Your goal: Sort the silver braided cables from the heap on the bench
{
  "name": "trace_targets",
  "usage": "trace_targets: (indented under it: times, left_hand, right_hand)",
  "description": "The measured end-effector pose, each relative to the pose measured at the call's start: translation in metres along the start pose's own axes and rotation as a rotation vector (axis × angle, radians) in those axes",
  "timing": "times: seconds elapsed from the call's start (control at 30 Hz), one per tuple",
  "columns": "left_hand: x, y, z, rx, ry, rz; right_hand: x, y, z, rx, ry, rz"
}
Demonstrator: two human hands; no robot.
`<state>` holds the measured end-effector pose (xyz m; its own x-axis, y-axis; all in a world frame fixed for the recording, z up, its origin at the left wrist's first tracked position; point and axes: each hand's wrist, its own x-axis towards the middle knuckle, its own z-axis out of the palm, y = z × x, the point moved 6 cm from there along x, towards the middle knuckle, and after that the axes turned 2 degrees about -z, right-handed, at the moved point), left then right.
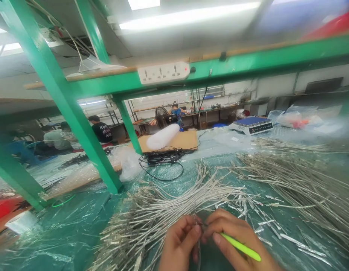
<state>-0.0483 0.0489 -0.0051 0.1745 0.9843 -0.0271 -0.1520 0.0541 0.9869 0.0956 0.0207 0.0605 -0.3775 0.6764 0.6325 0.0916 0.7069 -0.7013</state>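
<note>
Both my hands meet at the bottom middle of the view, over a green plastic-covered bench point(67, 233). My left hand point(178, 244) pinches a thin silver wire piece, its fingers curled shut. My right hand point(233, 241) is closed round a yellow-green tool point(240, 247) whose tip points at the left fingers. Just beyond my hands lies a fanned heap of silver wire pieces point(163, 207). A second, larger heap of wire pieces point(298, 177) spreads to the right.
Green steel frame posts point(64, 101) and a crossbar with a white power strip point(163, 72) stand over the bench. A black cable coil point(163, 158), a cardboard sheet point(182, 140), a white roll point(163, 136) and a scale point(252, 125) lie further back. People work in the background at left.
</note>
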Motion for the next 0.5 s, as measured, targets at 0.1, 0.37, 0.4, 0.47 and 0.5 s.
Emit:
trace_targets:
  times: [0.1, 0.37, 0.4, 0.47, 0.5]
  left_hand:
    - [0.0018, -0.0054, -0.0004, 0.005, -0.027, -0.003]
    - [0.0040, -0.0087, -0.0011, 0.023, -0.044, 0.000]
    - [0.0040, -0.0085, -0.0009, 0.022, -0.047, -0.007]
    - [0.0042, -0.0084, -0.0011, 0.021, -0.049, -0.017]
    - [0.0043, -0.0086, -0.0013, 0.018, -0.051, -0.020]
  right_hand:
    - [0.0008, -0.0016, -0.0029, 0.030, 0.003, 0.017]
    - [0.0013, -0.0047, -0.0035, -0.009, -0.019, 0.010]
    - [0.0018, -0.0053, -0.0042, -0.020, -0.016, 0.005]
    - [0.0028, -0.0071, -0.0054, -0.034, -0.006, -0.007]
    - [0.0033, -0.0081, -0.0057, -0.038, 0.001, -0.017]
